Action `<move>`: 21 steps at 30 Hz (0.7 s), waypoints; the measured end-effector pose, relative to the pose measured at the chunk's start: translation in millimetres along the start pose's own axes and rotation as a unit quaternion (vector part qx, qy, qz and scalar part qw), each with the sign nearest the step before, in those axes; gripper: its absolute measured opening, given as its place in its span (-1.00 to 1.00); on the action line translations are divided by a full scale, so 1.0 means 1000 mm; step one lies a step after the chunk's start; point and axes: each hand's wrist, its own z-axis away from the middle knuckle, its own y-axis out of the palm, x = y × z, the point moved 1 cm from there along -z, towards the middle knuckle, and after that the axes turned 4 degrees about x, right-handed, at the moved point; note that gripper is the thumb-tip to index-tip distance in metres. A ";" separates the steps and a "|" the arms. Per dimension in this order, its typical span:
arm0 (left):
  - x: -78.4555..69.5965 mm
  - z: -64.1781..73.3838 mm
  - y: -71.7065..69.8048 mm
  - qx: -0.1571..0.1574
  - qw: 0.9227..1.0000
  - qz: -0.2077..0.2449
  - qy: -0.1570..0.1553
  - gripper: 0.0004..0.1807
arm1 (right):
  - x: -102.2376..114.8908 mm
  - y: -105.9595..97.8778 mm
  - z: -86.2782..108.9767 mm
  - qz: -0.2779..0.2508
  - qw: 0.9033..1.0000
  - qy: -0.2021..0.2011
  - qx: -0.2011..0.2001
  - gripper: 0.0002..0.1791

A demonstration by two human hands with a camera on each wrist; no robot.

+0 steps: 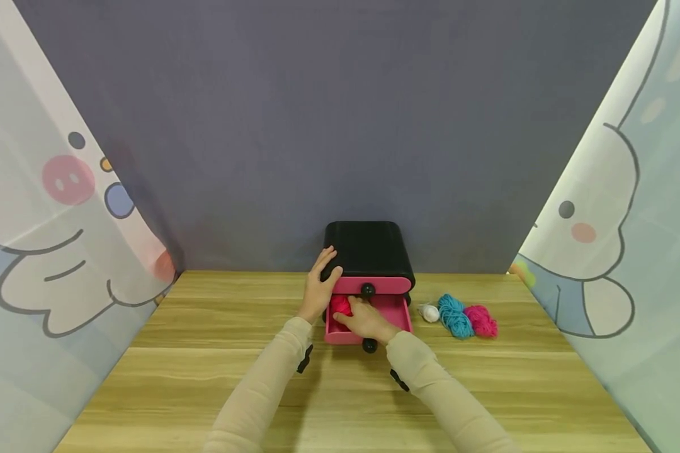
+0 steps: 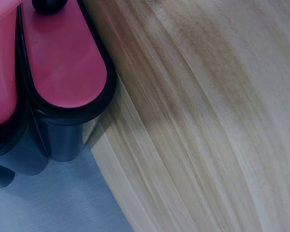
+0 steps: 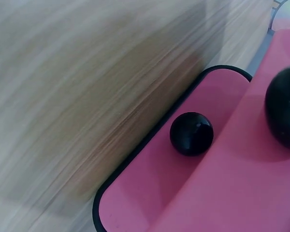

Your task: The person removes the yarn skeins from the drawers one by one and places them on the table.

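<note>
My left hand [image 1: 316,290] rests against the left side and top corner of a black drawer box [image 1: 368,248], fingers extended. My right hand [image 1: 367,319] reaches into a pulled-out pink drawer [image 1: 395,309], with thumb and fingers about a red yarn ball [image 1: 340,306] at the drawer's left end; the far fingertips are partly hidden. A round black knob [image 1: 369,345] sits on the front of this drawer. Above it is a closed drawer with its own knob [image 1: 368,290]. In the right wrist view, a lower closed drawer front [image 3: 150,193] shows beneath the extended one.
On the wooden table [image 1: 204,377], right of the box, lie a small white yarn ball [image 1: 429,313], a blue yarn bundle [image 1: 456,316] and a bright pink yarn bundle [image 1: 480,321]. A grey panel [image 1: 317,126] stands directly behind the box; printed panels flank both sides.
</note>
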 end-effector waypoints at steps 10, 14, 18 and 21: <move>0.000 -0.001 0.002 -0.007 1.000 -0.003 0.008 -0.49 | -0.002 -0.003 0.003 -0.022 0.999 -0.036 -0.023 -0.63; 0.001 -0.001 0.002 -0.008 1.000 -0.006 0.013 -0.49 | -0.004 -0.006 0.004 -0.025 0.998 -0.044 -0.022 -0.59; 0.001 0.000 0.001 -0.008 1.000 -0.005 0.010 -0.49 | -0.008 -0.008 0.005 -0.024 0.998 -0.050 -0.016 -0.52; 0.003 -0.001 0.001 -0.009 1.000 -0.007 0.013 -0.49 | -0.012 -0.011 0.007 -0.022 0.998 -0.052 -0.017 -0.48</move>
